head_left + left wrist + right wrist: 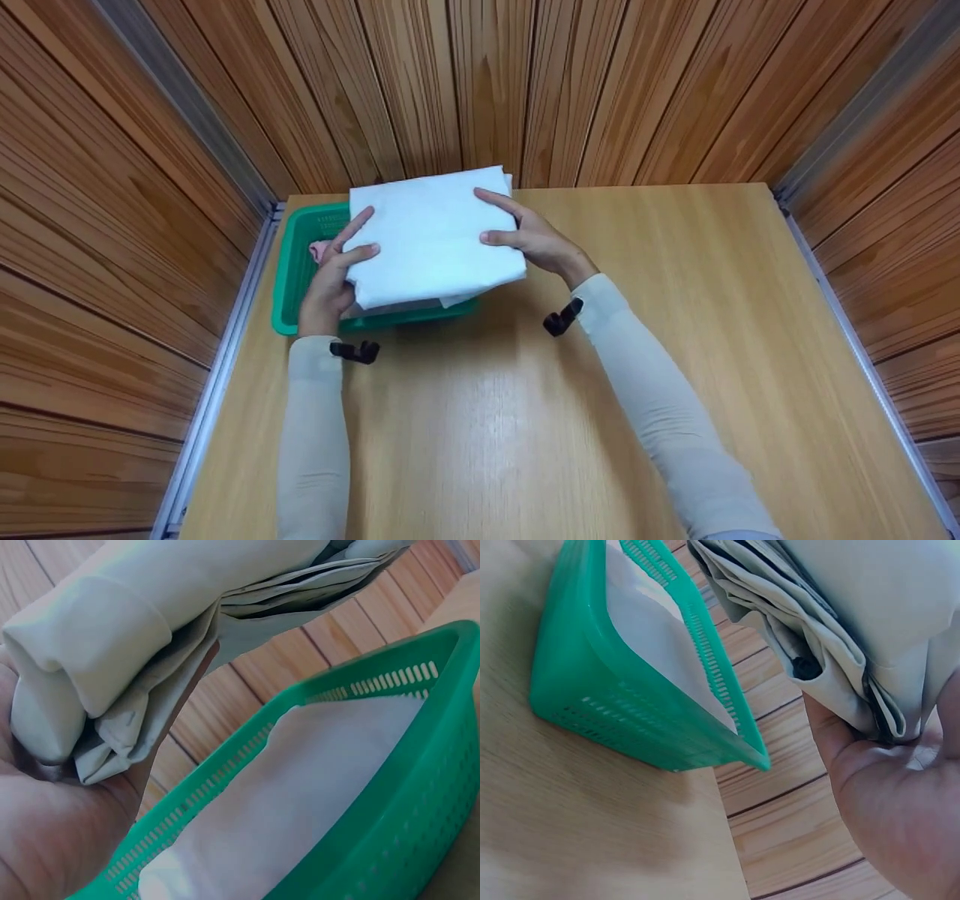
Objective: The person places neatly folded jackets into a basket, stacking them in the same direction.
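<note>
Both hands hold a folded white cloth level above a green plastic basket. At its left edge the left hand grips it, thumb and a finger on top and the palm underneath. On the opposite edge the right hand pinches the cloth the same way. Stacked fold layers of the cloth show in the right wrist view. Inside the basket lies another pale folded cloth, apart from the held one. A bit of pink fabric peeks out beside the left hand.
The basket stands at the back left of a wooden table, close to the plank wall. Metal rails edge the side walls. Black wrist mounts stick out from both sleeves.
</note>
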Demonstrator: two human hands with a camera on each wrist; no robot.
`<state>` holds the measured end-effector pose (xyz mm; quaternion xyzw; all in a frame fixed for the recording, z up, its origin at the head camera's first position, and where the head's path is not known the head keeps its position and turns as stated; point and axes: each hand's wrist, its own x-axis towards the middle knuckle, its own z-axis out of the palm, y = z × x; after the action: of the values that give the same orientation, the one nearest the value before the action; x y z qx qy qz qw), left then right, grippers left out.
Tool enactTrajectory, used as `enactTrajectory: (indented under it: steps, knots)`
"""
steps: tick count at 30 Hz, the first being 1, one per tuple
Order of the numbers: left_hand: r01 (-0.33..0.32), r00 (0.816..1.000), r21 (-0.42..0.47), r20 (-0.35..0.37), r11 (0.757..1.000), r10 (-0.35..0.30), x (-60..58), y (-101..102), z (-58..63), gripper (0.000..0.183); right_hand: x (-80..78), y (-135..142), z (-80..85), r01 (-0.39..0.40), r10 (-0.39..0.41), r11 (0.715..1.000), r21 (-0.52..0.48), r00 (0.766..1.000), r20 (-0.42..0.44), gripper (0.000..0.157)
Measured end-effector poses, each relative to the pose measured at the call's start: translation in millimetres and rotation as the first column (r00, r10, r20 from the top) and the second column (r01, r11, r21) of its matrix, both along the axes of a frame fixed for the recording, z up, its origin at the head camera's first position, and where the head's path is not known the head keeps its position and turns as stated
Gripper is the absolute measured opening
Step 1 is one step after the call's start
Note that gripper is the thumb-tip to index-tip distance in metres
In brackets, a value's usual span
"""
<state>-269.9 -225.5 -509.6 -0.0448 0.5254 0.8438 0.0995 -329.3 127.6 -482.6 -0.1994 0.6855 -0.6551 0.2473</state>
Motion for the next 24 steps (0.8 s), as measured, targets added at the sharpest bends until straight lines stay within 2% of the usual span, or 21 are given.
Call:
enactTrajectory:
  steps: [8, 16, 24]
  knots:
    - [-0.027, 1.000, -0.103, -0.013, 0.994, 0.025, 1.7, -19.7, -6.4, 0.063, -5.9, -20.5, -2.0, -0.021, 0.021, 1.000, 0.021, 1.000, -0.005, 0.078]
    - [-0.043, 0.999, 0.021, 0.011, 0.999, 0.042, 5.8, -36.2, -7.3, 0.065, -4.2, -40.8, -3.2, -0.021, 0.022, 0.997, 0.072, 1.000, -0.011, 0.076]
    - [-0.050, 0.998, 0.009, 0.031, 0.999, 0.049, 8.0, -50.7, -6.8, 0.063, -2.7, -56.8, -3.6, -0.008, 0.011, 0.997, 0.072, 0.999, -0.031, 0.074]
